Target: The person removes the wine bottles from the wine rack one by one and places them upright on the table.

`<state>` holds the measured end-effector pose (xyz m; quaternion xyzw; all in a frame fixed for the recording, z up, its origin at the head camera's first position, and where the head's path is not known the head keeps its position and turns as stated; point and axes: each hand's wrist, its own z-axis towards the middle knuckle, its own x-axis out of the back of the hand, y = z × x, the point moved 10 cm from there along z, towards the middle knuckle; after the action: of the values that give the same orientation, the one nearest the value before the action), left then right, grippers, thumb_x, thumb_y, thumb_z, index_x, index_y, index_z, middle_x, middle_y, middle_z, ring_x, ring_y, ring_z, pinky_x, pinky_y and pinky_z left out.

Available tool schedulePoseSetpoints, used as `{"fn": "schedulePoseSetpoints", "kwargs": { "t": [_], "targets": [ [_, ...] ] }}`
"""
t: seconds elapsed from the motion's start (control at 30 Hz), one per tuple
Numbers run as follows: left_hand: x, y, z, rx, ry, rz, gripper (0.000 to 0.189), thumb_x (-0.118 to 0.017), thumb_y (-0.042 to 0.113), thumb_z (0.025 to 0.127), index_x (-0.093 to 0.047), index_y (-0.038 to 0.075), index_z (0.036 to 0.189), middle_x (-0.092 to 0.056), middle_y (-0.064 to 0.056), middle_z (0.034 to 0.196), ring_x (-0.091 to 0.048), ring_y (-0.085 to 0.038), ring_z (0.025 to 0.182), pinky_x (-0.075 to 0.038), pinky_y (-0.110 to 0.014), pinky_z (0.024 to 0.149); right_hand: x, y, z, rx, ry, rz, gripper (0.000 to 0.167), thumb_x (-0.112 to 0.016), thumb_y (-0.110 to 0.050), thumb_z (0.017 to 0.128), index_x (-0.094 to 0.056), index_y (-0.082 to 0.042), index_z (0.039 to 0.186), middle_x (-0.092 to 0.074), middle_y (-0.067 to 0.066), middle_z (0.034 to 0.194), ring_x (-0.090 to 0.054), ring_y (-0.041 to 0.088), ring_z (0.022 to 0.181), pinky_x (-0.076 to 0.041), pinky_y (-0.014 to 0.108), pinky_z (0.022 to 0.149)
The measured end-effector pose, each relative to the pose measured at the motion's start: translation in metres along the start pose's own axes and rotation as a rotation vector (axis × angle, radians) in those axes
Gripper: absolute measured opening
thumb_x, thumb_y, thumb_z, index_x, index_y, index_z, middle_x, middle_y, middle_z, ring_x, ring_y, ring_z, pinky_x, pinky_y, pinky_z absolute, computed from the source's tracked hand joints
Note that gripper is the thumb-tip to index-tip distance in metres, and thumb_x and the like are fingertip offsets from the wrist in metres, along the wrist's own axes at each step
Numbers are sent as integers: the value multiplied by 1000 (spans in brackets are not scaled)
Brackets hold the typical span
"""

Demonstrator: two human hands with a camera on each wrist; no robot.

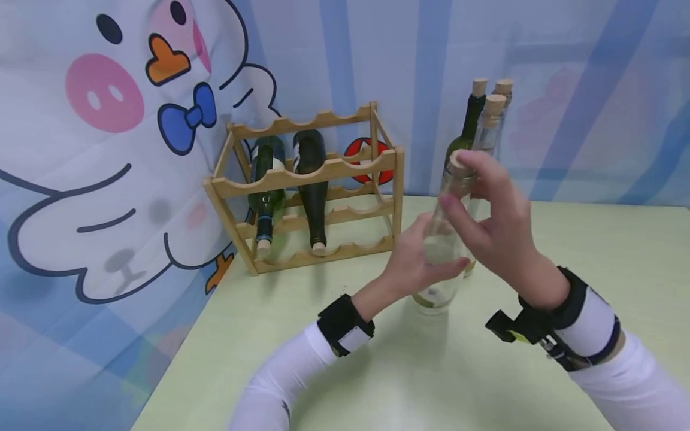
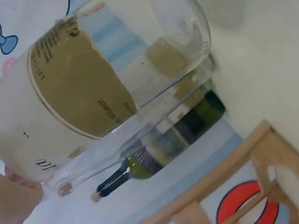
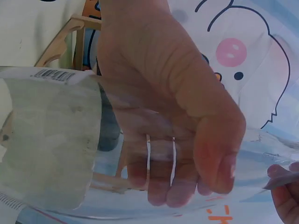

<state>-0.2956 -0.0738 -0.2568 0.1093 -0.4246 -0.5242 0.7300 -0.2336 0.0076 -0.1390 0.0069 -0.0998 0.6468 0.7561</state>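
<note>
A clear glass bottle [image 1: 439,245] stands nearly upright near the middle of the table, leaning slightly. My left hand [image 1: 406,257] grips its body, thumb in front; through the glass, the right wrist view shows the other fingers wrapped behind. At the top, my right hand [image 1: 496,215] holds the neck, with the index finger on the cork [image 1: 460,161] and the thumb lower against the glass. A torn white and tan label [image 2: 79,79] covers one side of the bottle in the left wrist view.
Just behind stand two more corked clear bottles [image 1: 487,129] and a dark green one [image 1: 471,123]. To the left, a wooden wine rack [image 1: 318,173] bears two dark bottles [image 1: 311,173], necks sloping down toward me. A printed cloth [image 1: 377,54] hangs behind the table [image 1: 593,269].
</note>
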Motion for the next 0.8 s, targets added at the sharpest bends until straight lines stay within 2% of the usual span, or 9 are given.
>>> {"fn": "schedulePoseSetpoints", "kwargs": {
  "t": [0.1, 0.23, 0.33, 0.5, 0.63, 0.8],
  "targets": [
    [-16, -20, 6, 129, -8, -46, 57, -69, 25, 73, -40, 11, 120, -56, -4, 110, -52, -11, 103, -43, -17, 82, -1, 16, 0, -45, -60, -25, 46, -48, -34, 89, -44, 6, 111, -55, 20, 89, -54, 7, 67, -41, 6, 68],
    [-30, -32, 14, 174, 10, -50, 57, -68, 27, 73, -40, 14, 120, -57, 0, 111, -51, -8, 105, -42, -19, 85, 2, 34, -4, -94, -92, -42, 46, -48, -33, 89, -41, 6, 112, -54, 17, 79, -50, -6, 71, -38, 6, 65],
    [-34, -33, 21, 160, 29, -9, 58, -68, 29, 73, -40, 14, 121, -57, 0, 112, -51, -9, 107, -42, -20, 85, 6, 46, -5, -120, -80, -37, 41, -51, -22, 88, -39, 8, 113, -53, 17, 74, -48, -12, 73, -38, 7, 64],
    [-34, -32, 30, 104, 80, 72, 59, -68, 32, 72, -41, 11, 121, -52, -2, 112, -49, -10, 102, -42, -16, 82, 9, 66, -6, -171, -21, -66, 35, -52, -6, 85, -37, 8, 113, -51, 18, 71, -45, -9, 68, -36, 9, 61],
    [-34, -32, 34, 54, 141, 83, 59, -69, 29, 71, -42, 9, 119, -48, -5, 110, -48, -12, 98, -41, -13, 79, 9, 78, -8, -185, 15, -102, 36, -49, -8, 86, -36, 7, 115, -46, 16, 65, -37, -5, 61, -31, 11, 57],
    [-34, -37, 36, 55, 192, 88, 60, -70, 29, 70, -42, 7, 119, -47, -5, 110, -48, -13, 96, -41, -14, 79, 4, 87, -8, -163, 31, -118, 40, -47, -19, 89, -35, 6, 119, -40, 13, 61, -31, 0, 56, -27, 15, 55]
  ]
}}
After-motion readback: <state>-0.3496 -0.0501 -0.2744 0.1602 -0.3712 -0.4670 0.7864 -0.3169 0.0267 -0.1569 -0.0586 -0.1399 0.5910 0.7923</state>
